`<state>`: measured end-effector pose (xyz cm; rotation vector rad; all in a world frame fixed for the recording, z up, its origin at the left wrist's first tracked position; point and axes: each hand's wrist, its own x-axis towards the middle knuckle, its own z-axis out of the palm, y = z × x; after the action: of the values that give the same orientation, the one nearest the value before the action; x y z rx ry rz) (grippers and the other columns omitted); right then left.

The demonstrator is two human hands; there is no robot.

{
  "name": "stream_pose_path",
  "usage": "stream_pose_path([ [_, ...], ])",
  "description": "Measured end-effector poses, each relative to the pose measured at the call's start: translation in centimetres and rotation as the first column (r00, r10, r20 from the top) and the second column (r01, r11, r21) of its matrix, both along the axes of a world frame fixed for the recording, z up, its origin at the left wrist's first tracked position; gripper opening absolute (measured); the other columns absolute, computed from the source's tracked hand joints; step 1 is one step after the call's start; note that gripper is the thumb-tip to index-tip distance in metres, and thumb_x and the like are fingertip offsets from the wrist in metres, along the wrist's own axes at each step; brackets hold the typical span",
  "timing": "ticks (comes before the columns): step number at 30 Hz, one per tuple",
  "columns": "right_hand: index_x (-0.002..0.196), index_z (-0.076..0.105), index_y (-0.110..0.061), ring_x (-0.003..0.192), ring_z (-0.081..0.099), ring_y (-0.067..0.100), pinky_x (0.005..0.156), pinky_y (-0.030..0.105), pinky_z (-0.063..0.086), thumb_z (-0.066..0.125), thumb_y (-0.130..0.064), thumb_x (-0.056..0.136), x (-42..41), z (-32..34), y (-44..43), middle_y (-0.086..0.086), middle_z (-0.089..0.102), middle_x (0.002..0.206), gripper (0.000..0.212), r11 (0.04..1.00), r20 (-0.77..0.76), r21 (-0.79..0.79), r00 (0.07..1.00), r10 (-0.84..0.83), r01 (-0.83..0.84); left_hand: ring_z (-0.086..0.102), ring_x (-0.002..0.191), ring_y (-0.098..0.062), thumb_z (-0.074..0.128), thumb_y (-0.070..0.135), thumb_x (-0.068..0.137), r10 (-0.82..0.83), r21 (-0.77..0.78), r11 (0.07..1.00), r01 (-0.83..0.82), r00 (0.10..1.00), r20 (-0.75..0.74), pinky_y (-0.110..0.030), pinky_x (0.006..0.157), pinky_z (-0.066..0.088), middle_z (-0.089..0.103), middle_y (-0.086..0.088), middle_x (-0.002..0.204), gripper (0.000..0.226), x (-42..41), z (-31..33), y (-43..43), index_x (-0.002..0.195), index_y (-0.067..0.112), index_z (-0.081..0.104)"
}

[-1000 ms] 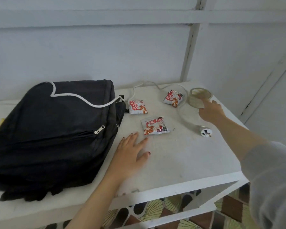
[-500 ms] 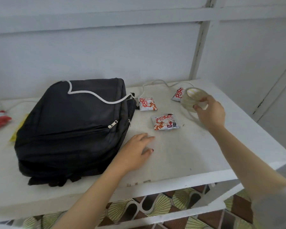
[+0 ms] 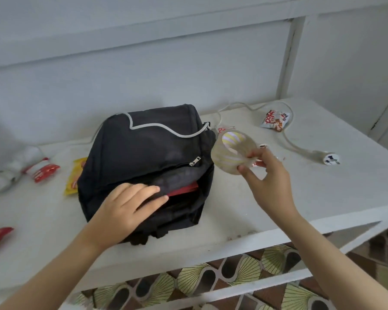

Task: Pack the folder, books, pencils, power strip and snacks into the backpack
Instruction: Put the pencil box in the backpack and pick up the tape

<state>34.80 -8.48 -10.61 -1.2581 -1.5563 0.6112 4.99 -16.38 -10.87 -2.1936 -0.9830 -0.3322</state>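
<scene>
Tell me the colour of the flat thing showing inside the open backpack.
Red. The flat thing inside the backpack shows in the head view.

Bold red lettering across the white snack packet [image 3: 276, 120] at the far right of the surface [image 3: 311, 198], too smeared to spell out. Red printing on the yellow packet [image 3: 72, 178] just left of the backpack [image 3: 143, 148], likewise illegible. White marks on the red packet [image 3: 43, 172] further left, mere blur. Not one word, brand or number legible.
</scene>
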Motion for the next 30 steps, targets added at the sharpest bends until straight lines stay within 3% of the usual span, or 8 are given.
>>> stream_pose_path([
  [3, 0.094, 0.053, -0.033, 0.095, 0.054, 0.009, 0.079, 0.014, 0.038, 0.071, -0.019, 0.081, -1.6, -0.7, -1.9, -0.021, 0.058, 0.098, 0.027, 0.998, 0.026, 0.069, 1.0, 0.009, -0.011, 0.057, 0.09, -0.026, 0.046, 0.003, 0.091, 0.099, 0.075, 0.993, -0.094, 0.993, -0.065, -0.037, 0.079, 0.038, 0.066, -0.01, 0.107, 0.034, -2.2, 0.4, 0.1, 0.121, 0.01, 0.061],
  [5, 0.096, 0.054, -0.033, 0.095, 0.052, 0.005, 0.08, 0.008, 0.037, 0.071, -0.022, 0.081, -2.5, -1.1, -3.0, -0.016, 0.059, 0.099, 0.025, 0.994, 0.048, 0.105, 0.999, 0.011, -0.016, 0.058, 0.094, -0.028, 0.053, 0.025, 0.091, 0.161, 0.041, 0.986, -0.159, 0.985, -0.058, -0.039, 0.08, 0.039, 0.064, -0.011, 0.113, 0.036, -2.8, 0.8, 0.8, 0.123, 0.008, 0.059],
  [9, 0.1, 0.055, -0.032, 0.1, 0.052, 0.003, 0.085, 0.023, 0.041, 0.063, -0.037, 0.083, -4.2, -2.1, -4.8, -0.021, 0.057, 0.102, 0.019, 0.979, 0.094, 0.199, 0.995, 0.03, -0.048, 0.049, 0.114, -0.033, 0.048, 0.062, 0.078, 0.317, -0.127, 0.936, -0.329, 0.942, -0.111, -0.048, 0.095, 0.034, 0.058, -0.012, 0.126, 0.078, -3.8, 1.5, 2.5, 0.131, 0.004, 0.051],
  [13, 0.101, 0.053, -0.033, 0.107, 0.051, 0.001, 0.094, 0.025, 0.033, 0.058, -0.041, 0.083, -6.1, -3.2, -6.1, -0.014, 0.059, 0.106, 0.021, 0.973, 0.166, 0.22, 0.986, 0.035, -0.071, 0.059, 0.095, -0.03, 0.076, 0.045, 0.069, 0.285, -0.221, 0.929, -0.298, 0.955, -0.089, -0.043, 0.081, 0.044, 0.066, -0.007, 0.111, 0.072, -5.1, 2.9, 4.5, 0.126, 0.007, 0.055],
  [17, 0.103, 0.05, -0.038, 0.1, 0.048, -0.006, 0.094, 0.023, 0.027, 0.055, -0.043, 0.082, -8.2, -3.5, -6.6, -0.019, 0.057, 0.104, 0.023, 0.972, 0.286, 0.229, 0.958, -0.009, -0.059, 0.062, 0.078, -0.028, 0.069, 0.033, 0.08, 0.266, -0.352, 0.911, -0.214, 0.958, 0.105, -0.038, 0.077, 0.043, 0.068, -0.005, 0.083, 0.057, -5.8, 6.6, 6.1, 0.131, 0.017, 0.052],
  [20, 0.103, 0.052, -0.039, 0.095, 0.056, 0.005, 0.097, 0.04, 0.03, 0.055, -0.044, 0.081, -9.7, -3.5, -6.3, -0.018, 0.061, 0.103, 0.022, 0.979, 0.375, 0.201, 0.926, -0.044, -0.035, 0.063, 0.09, -0.028, 0.062, 0.029, 0.085, 0.286, -0.41, 0.898, -0.159, 0.92, 0.269, -0.032, 0.078, 0.041, 0.068, -0.006, 0.103, 0.058, -6.2, 9.7, 7.4, 0.138, 0.028, 0.039],
  [23, 0.101, 0.057, -0.034, 0.093, 0.06, 0.018, 0.101, 0.048, 0.025, 0.06, -0.041, 0.079, -11.3, -3.5, -5.6, -0.012, 0.064, 0.104, 0.023, 0.982, 0.458, 0.188, 0.882, -0.111, 0.026, 0.062, 0.097, -0.029, 0.06, 0.028, 0.087, 0.278, -0.412, 0.899, -0.147, 0.919, 0.279, -0.029, 0.077, 0.039, 0.064, -0.005, 0.118, 0.055, -6.6, 12.2, 8.5, 0.136, 0.033, 0.036],
  [30, 0.091, 0.067, -0.021, 0.093, 0.063, 0.033, 0.101, 0.062, 0.021, 0.076, -0.023, 0.071, -13.9, -2.8, -4.3, 0.008, 0.07, 0.099, 0.022, 0.928, 0.621, 0.269, 0.69, -0.372, 0.259, 0.05, 0.071, -0.011, 0.06, 0.027, 0.088, 0.254, -0.492, 0.865, -0.095, 0.93, 0.266, -0.024, 0.071, 0.033, 0.066, 0.001, 0.109, 0.041, -6.6, 13.3, 9.1, 0.127, 0.034, 0.047],
])
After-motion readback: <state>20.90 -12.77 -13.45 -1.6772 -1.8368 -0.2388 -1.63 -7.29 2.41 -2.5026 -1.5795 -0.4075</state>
